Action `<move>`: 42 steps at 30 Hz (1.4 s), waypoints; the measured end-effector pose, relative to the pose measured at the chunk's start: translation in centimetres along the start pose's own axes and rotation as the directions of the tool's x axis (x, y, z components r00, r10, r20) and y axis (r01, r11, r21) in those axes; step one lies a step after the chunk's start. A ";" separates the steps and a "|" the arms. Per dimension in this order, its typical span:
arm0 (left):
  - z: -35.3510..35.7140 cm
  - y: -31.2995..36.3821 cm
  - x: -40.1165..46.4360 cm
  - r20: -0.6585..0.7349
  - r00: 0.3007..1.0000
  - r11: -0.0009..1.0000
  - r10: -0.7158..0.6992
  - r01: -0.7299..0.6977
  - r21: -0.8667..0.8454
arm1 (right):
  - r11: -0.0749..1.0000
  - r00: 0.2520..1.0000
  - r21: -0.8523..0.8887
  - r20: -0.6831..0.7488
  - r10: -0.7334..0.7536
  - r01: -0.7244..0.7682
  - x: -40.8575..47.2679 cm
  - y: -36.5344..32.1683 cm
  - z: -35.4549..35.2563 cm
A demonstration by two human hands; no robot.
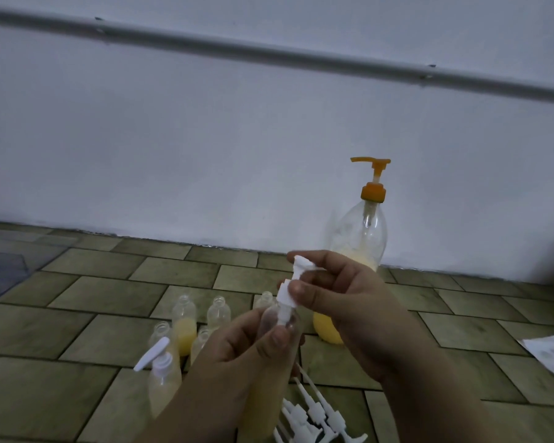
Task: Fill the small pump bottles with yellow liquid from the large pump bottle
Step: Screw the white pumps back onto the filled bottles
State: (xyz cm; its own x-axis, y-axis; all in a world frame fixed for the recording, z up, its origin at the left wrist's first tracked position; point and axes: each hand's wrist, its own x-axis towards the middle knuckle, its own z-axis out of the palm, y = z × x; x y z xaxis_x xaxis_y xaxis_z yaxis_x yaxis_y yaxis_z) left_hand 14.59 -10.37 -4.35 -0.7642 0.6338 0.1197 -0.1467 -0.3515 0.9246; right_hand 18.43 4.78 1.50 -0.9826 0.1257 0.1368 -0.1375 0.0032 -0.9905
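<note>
My left hand (pixel 237 350) grips a small clear plastic bottle (pixel 271 356), yellow liquid in its lower part, while my right hand (pixel 339 298) pinches a white plastic pump (pixel 290 290) seated at its neck, the thumb on the collar and a finger on the nozzle. Behind the hands stands the large bottle (pixel 363 238), rounded clear plastic with an orange pump top, yellow liquid low in its belly. The floor (pixel 93 314) is olive brick-pattern tile with dark grout, meeting a plain white wall (pixel 205 139) crossed by a grey pipe (pixel 269 57). To the left small open bottles (pixel 183 321) stand clustered, one half full of yellow; a capped bottle (pixel 163 378) stands nearer. Loose white pumps (pixel 314 417) lie in a pile below my wrists.
</note>
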 end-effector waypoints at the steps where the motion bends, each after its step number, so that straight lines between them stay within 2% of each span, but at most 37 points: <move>1: 0.0 -0.1 0.0 -0.002 1.000 1.000 -0.003 0.003 0.002 | 0.999 1.000 -0.051 -0.009 -0.017 0.016 0.0 0.1 0.0; 5: -0.3 -0.6 0.3 -0.033 0.999 0.999 -0.042 0.042 -0.015 | 0.999 0.997 -0.029 0.072 -0.021 0.023 -0.2 0.2 -0.2; 9: 0.0 -0.6 0.3 -0.046 0.999 0.992 0.023 -0.017 0.129 | 0.984 0.996 -0.173 -0.077 -0.046 0.032 0.0 1.4 0.1; 11: -0.1 -0.7 0.5 -0.087 0.995 0.987 0.039 -0.025 0.157 | 0.978 0.995 -0.209 -0.094 -0.044 0.024 0.1 1.8 0.2; 15: -0.1 -0.7 0.4 -0.066 0.998 0.985 -0.022 0.033 0.172 | 0.997 1.000 -0.074 0.012 0.009 -0.008 -0.3 1.1 -0.3; 21: 0.9 -2.6 -0.7 -0.256 0.966 0.957 0.042 0.035 0.289 | 0.933 0.984 -0.360 -0.166 -0.060 -0.004 -1.0 3.1 0.8; 23: 0.9 -3.0 -1.1 -0.250 0.966 0.929 0.072 0.026 0.368 | 0.920 0.990 -0.390 -0.117 -0.073 0.021 -1.7 3.2 0.6; 26: 0.0 -2.6 -1.9 -0.135 0.987 0.803 0.083 0.015 0.596 | 0.962 0.995 -0.264 -0.059 -0.083 0.064 -2.8 2.9 -0.3; 27: -0.6 -2.3 -2.4 -0.106 0.987 0.750 0.118 -0.019 0.661 | 0.972 0.993 -0.225 -0.072 -0.091 0.073 -2.9 2.8 -0.6; 29: -1.6 -0.9 -3.5 -0.074 0.951 0.682 0.301 -0.160 0.714 | 0.975 0.981 -0.209 -0.163 -0.105 0.070 -2.7 3.3 -1.3; 32: -5.9 0.9 -4.6 -0.161 0.827 0.631 0.538 -0.269 0.728 | 0.979 0.929 -0.204 -0.358 -0.094 0.020 -1.6 4.9 -2.4; 34: -11.8 1.7 -4.5 -0.333 0.738 0.649 0.587 -0.183 0.739 | 0.969 0.899 -0.245 -0.429 -0.090 -0.020 -0.8 6.2 -2.9; 36: -19.9 0.2 -5.2 -0.528 0.676 0.731 0.513 -0.022 0.682 | 0.954 0.887 -0.293 -0.456 -0.079 -0.066 0.0 7.7 -3.3; 38: -25.7 -1.1 -4.3 -0.619 0.615 0.768 0.489 0.034 0.640 | 0.934 0.885 -0.344 -0.460 -0.074 -0.100 0.9 9.2 -3.8; 39: -25.4 -0.8 -4.0 -0.642 0.616 0.767 0.457 0.093 0.635 | 0.924 0.884 -0.365 -0.460 -0.078 -0.109 1.4 9.9 -4.0; 40: -23.7 -0.3 -3.3 -0.633 0.661 0.809 0.403 0.065 0.584 | 0.915 0.882 -0.383 -0.465 -0.077 -0.123 1.8 10.4 -4.1; 42: -20.1 -0.9 -1.8 -0.647 0.706 0.874 0.289 0.081 0.479 | 0.905 0.878 -0.400 -0.473 -0.067 -0.147 2.6 11.4 -4.4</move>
State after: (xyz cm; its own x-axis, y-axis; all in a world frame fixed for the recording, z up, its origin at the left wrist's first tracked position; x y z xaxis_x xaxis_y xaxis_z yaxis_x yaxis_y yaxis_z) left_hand 3.46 -25.02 -12.64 -0.9880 -0.0996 0.1179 0.1108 0.0735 0.9911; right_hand 14.85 9.54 -9.47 -0.7948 0.5797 0.1796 0.0698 0.3814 -0.9218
